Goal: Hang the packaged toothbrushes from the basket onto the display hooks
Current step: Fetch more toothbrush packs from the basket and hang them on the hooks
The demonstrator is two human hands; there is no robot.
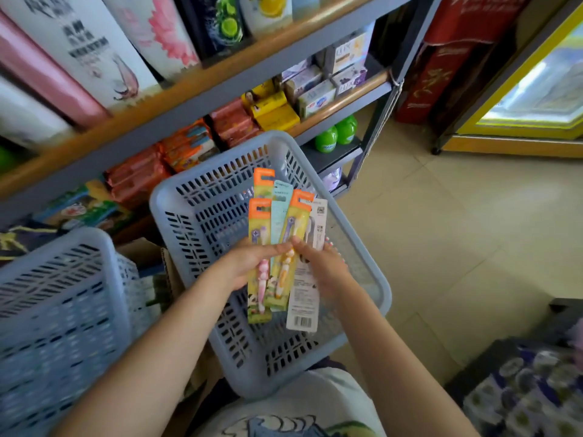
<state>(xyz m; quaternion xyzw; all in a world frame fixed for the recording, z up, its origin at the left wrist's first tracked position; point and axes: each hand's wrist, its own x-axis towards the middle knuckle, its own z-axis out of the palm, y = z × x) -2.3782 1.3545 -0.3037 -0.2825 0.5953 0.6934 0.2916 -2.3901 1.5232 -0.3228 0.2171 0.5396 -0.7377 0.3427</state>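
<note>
Orange-topped toothbrush packs (277,244), light and stiff, we grip fanned in left hand (249,263) and right hand (321,266) above the basket (176,197), best pinched near the hang tabs.

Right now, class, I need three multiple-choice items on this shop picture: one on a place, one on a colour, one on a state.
1. Where are the packaged toothbrushes?
A. on a shelf
B. in both hands, over the grey basket
C. on the floor

2. What colour are the hang tabs on the yellow packs?
A. orange
B. black
C. purple

3. What is the left hand doing?
A. hanging open
B. gripping packs
C. pressing the shelf

Key: 1 B, the fanned packs sit between the left hand and right hand; 2 A, tabs are orange; 3 B, fingers curl round packs.
</note>
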